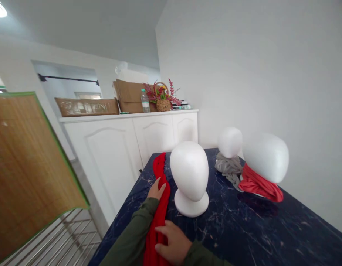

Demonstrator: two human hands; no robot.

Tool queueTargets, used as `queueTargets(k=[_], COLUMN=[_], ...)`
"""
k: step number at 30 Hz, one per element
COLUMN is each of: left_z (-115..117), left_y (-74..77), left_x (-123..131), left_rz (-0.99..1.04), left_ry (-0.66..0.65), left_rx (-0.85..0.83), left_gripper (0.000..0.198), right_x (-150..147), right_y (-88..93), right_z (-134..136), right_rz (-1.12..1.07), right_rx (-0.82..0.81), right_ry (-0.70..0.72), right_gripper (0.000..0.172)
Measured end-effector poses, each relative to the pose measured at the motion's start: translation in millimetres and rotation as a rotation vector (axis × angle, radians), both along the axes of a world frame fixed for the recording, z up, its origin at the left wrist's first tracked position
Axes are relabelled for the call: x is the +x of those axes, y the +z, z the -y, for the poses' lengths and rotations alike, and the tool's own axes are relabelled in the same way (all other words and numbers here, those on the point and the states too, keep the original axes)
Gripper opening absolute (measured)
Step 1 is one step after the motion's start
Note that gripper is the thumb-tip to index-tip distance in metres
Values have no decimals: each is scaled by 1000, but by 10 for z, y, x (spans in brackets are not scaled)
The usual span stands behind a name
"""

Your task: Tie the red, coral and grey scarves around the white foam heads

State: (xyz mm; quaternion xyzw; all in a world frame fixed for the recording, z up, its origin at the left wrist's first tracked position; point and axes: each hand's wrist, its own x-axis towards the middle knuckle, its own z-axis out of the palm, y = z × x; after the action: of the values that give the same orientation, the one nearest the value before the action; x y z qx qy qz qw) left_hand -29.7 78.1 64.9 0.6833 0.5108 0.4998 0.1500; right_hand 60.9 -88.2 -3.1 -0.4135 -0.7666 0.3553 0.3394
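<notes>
A long red scarf lies lengthwise along the left part of the dark blue marbled table. My left hand rests against the scarf's left edge near its middle, fingers stretched out and apart from the thumb. Closer to me, my right hand touches the scarf from the right, its thumb and fingers spread over the cloth. Just right of the scarf, a bare white foam mannequin head stands upright on its round base. The scarf's near end runs out of the picture.
Two more foam heads stand at the right, one with a grey scarf about its neck, the other with a coral-red scarf. Behind are white cabinets carrying cardboard boxes, a bottle and a flower basket. A metal rack stands left.
</notes>
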Motion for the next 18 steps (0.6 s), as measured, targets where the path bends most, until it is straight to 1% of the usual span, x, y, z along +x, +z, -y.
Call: queueTargets(k=[3, 5, 7, 9, 10, 12, 14, 16, 18], left_z=[62, 114, 156, 191, 211, 264, 334, 415, 494], left_y=[-307, -458, -549, -581, -582, -579, -583, -595, -599], left_x=[-66, -149, -215, -239, -233, -189, -110, -1, 128], left_rz=[-67, -104, -134, -163, -179, -223, -282, -322, -314], left_ry=[0, 9, 10, -8, -23, -75, -170, -281, -372], left_rx=[-69, -107, -115, -96, -82, -50, -14, 21, 27], left_gripper=[27, 24, 24, 28, 30, 35, 46, 60, 70], right_x=[-33, -42, -27, 36, 93, 267, 508, 768, 982], right_y=[43, 67, 92, 128, 147, 176, 171, 116, 21], right_z=[12, 6, 5, 6, 2, -30, -95, -183, -276], right_rz=[33, 55, 58, 54, 55, 82, 140, 210, 233], right_rx=[65, 111, 172, 228, 241, 233, 199, 154, 143], right_ry=[-32, -17, 22, -4, -58, -239, -438, -582, -699], right_gripper=[33, 28, 26, 24, 20, 11, 14, 17, 14])
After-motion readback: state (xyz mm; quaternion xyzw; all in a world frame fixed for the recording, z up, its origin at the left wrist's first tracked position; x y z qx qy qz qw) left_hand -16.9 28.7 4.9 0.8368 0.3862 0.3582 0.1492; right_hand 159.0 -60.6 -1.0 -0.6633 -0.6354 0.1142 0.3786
